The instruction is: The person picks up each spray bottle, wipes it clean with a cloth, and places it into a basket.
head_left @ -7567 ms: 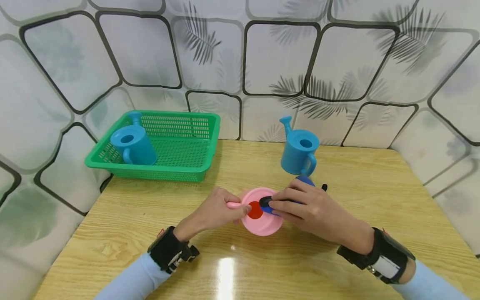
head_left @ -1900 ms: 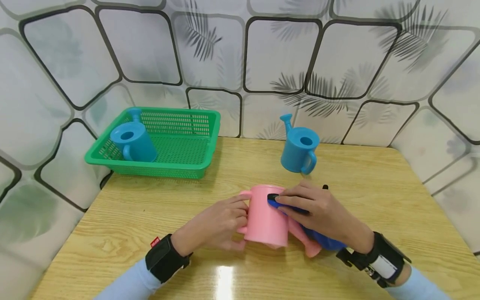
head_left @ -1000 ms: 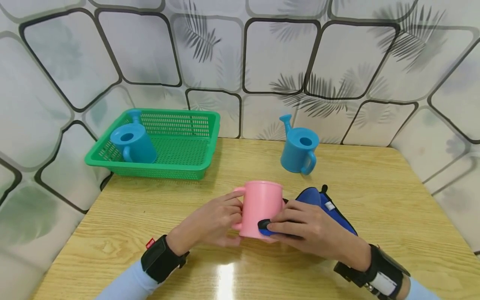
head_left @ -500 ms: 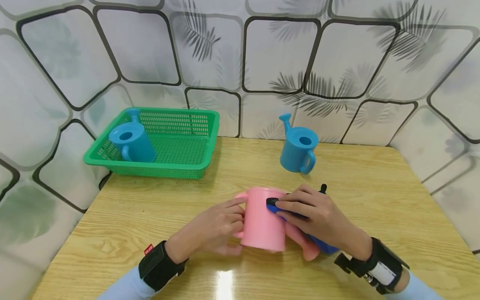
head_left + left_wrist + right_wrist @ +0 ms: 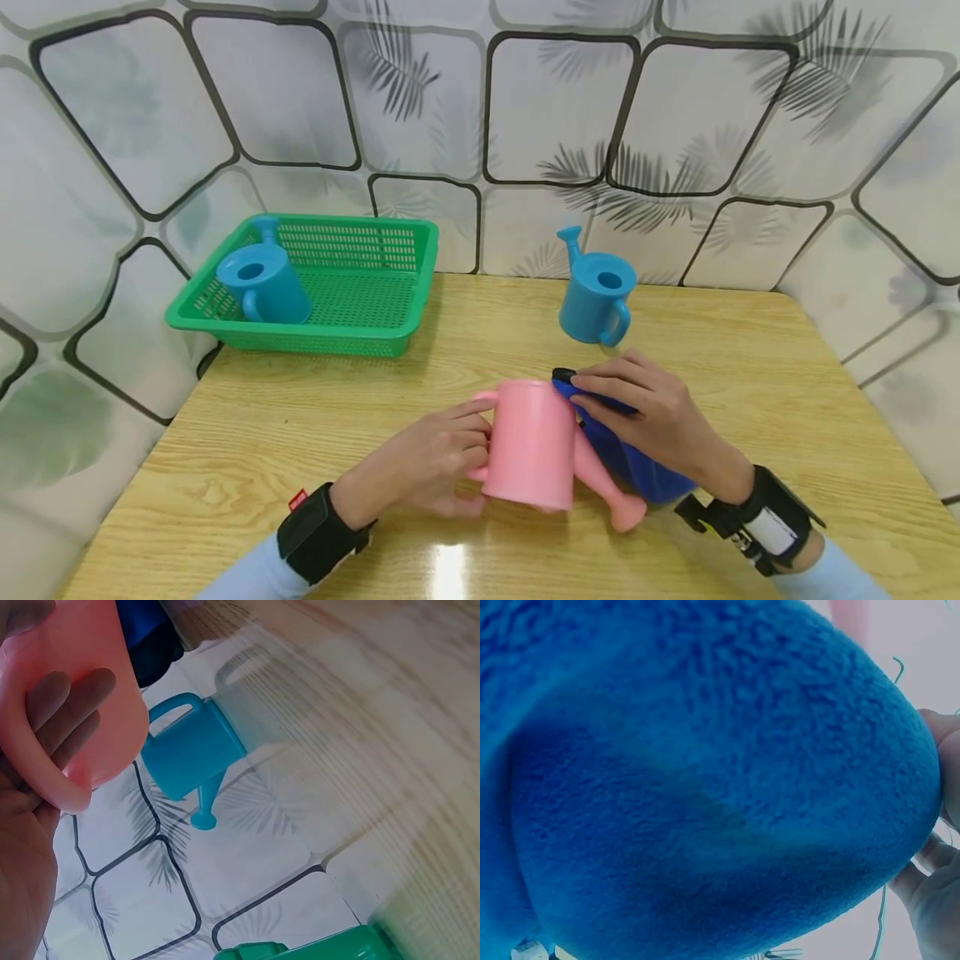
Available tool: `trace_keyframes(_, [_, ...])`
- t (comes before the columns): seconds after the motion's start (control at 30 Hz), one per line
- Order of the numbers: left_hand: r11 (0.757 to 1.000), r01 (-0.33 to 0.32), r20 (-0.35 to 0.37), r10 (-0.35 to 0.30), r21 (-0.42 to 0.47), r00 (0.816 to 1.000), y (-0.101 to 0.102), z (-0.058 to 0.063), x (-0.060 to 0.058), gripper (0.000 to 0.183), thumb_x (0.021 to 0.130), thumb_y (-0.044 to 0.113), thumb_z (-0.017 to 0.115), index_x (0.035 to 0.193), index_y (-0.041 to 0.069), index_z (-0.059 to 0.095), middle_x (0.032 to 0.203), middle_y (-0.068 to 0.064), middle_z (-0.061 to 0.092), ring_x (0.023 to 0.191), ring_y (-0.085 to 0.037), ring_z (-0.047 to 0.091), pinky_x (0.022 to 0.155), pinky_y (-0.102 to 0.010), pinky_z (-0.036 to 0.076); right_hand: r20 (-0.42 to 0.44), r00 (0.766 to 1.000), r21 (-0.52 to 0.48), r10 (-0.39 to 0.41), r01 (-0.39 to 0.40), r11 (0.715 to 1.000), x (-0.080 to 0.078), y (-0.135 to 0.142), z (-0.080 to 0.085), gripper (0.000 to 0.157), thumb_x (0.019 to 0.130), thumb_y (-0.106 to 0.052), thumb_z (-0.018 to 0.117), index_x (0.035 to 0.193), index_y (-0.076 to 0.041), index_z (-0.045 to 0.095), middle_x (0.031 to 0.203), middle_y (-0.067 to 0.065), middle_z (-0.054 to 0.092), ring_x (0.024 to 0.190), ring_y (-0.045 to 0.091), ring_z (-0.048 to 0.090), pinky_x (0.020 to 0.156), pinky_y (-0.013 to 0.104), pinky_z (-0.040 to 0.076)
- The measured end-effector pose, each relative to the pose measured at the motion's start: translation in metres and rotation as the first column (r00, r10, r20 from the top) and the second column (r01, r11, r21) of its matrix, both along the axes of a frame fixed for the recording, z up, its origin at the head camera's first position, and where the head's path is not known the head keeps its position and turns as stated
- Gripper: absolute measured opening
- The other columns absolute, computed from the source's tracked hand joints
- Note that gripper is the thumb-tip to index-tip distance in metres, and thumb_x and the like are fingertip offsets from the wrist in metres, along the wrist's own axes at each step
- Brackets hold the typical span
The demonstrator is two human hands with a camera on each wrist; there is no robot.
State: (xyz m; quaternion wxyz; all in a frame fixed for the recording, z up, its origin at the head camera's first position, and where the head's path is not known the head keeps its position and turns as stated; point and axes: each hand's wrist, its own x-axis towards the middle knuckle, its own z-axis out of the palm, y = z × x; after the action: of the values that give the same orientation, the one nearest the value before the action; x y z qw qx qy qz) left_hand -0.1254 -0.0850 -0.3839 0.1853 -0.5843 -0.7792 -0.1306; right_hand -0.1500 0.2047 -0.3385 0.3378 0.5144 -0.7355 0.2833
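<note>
My left hand (image 5: 442, 457) grips the handle of a pink watering can (image 5: 531, 442). In the head view the can shows its smooth side, and its spout slants down to the right. In the left wrist view, fingers pass through the loop of the pink handle (image 5: 37, 761). A blue cloth with black edging (image 5: 637, 471) is pinched in my right hand (image 5: 656, 408), its edge right at the can's upper right rim. The rest of it hangs behind the spout. The fuzzy blue cloth (image 5: 727, 780) fills most of the right wrist view.
A green basket (image 5: 352, 337) stands at the back left with a blue watering can (image 5: 273, 287) inside. Another blue watering can (image 5: 596, 300) stands upright on the wooden table (image 5: 720, 333), beyond my right hand. A patterned wall (image 5: 562, 108) borders the table's back.
The can has turned from showing its inside with a red spot to showing its side. The cloth has gone up from the can's lower side to its upper right edge.
</note>
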Motion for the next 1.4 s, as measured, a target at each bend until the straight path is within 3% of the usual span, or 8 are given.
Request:
trace_keyframes(0.2, [1.0,-0.005,0.024,0.005,0.004,1.0,0.0,0.0,0.0,0.026,0.067,0.032,0.075,0.08,0.009,0.069,0.081,0.002,0.071,0.093,-0.014,0.059,0.113,-0.034,0.034,0.016,0.999,0.02,0.038,-0.039,0.999,0.002,-0.002,-0.002,0.03,0.095,-0.027,0.062,0.093,0.0,0.076,0.088,0.013,0.074,0.081,0.024,0.065,0.06,0.036,0.056])
trace_keyframes(0.3, [1.0,0.005,-0.004,-0.005,0.015,1.0,-0.001,0.0,-0.003,0.025,0.067,0.032,0.074,0.077,0.01,0.067,0.079,0.002,0.07,0.09,-0.014,0.059,0.113,-0.035,0.034,0.028,0.996,0.038,0.084,-0.085,0.996,0.006,-0.003,-0.002,0.028,0.095,-0.025,0.063,0.095,-0.001,0.076,0.09,0.013,0.074,0.083,0.024,0.064,0.063,0.036,0.056])
trace_keyframes(0.53, [0.999,0.008,-0.054,-0.006,0.038,0.999,-0.006,0.003,-0.008,0.026,0.067,0.032,0.074,0.079,0.01,0.066,0.08,0.0,0.069,0.09,-0.017,0.059,0.092,-0.032,0.05,0.039,0.986,0.076,0.164,-0.167,0.983,0.016,-0.008,-0.002,0.02,0.087,-0.019,0.074,0.097,-0.002,0.076,0.091,0.01,0.075,0.083,0.022,0.063,0.064,0.034,0.056])
trace_keyframes(0.67, [0.999,-0.004,-0.057,0.006,0.033,0.998,-0.007,0.004,-0.009,0.026,0.069,0.032,0.074,0.078,0.01,0.066,0.078,0.001,0.069,0.088,-0.016,0.059,0.104,-0.036,0.044,0.053,0.981,0.09,0.188,-0.192,0.977,0.022,-0.011,0.0,0.023,0.09,-0.024,0.07,0.097,-0.002,0.076,0.091,0.008,0.076,0.083,0.021,0.063,0.067,0.034,0.055])
trace_keyframes(0.8, [0.999,-0.016,-0.038,0.018,0.034,0.999,-0.008,0.004,-0.01,0.026,0.069,0.032,0.075,0.076,0.01,0.063,0.077,0.002,0.067,0.087,-0.015,0.059,0.109,-0.038,0.039,0.088,0.971,0.108,0.221,-0.23,0.967,0.029,-0.013,0.002,0.022,0.084,-0.02,0.076,0.099,-0.004,0.075,0.093,0.007,0.076,0.086,0.021,0.062,0.069,0.034,0.055])
trace_keyframes(0.9, [0.999,-0.026,-0.02,0.027,0.04,0.999,-0.009,0.004,-0.01,0.026,0.069,0.031,0.075,0.078,0.009,0.064,0.077,0.001,0.067,0.087,-0.015,0.058,0.105,-0.037,0.044,0.101,0.969,0.127,0.226,-0.237,0.963,0.033,-0.014,0.003,0.022,0.081,-0.019,0.079,0.099,-0.005,0.075,0.094,0.007,0.076,0.088,0.02,0.062,0.071,0.036,0.056])
trace_keyframes(1.03, [0.998,-0.038,-0.01,0.038,0.048,0.999,-0.01,0.003,-0.012,0.027,0.068,0.03,0.075,0.08,0.009,0.064,0.077,0.001,0.066,0.088,-0.015,0.058,0.098,-0.036,0.05,0.108,0.971,0.151,0.215,-0.23,0.961,0.036,-0.015,0.003,0.02,0.089,-0.023,0.071,0.099,-0.007,0.075,0.093,0.004,0.076,0.089,0.018,0.062,0.073,0.037,0.055])
trace_keyframes(1.4, [0.998,-0.046,-0.003,0.047,0.04,0.999,-0.012,0.002,-0.015,0.027,0.068,0.032,0.075,0.079,0.009,0.065,0.08,0.001,0.069,0.092,-0.016,0.058,0.094,-0.032,0.05,0.117,0.976,0.167,0.186,-0.204,0.965,0.038,-0.015,-0.002,0.021,0.091,-0.026,0.068,0.099,-0.009,0.075,0.096,0.003,0.075,0.091,0.018,0.062,0.072,0.035,0.056])
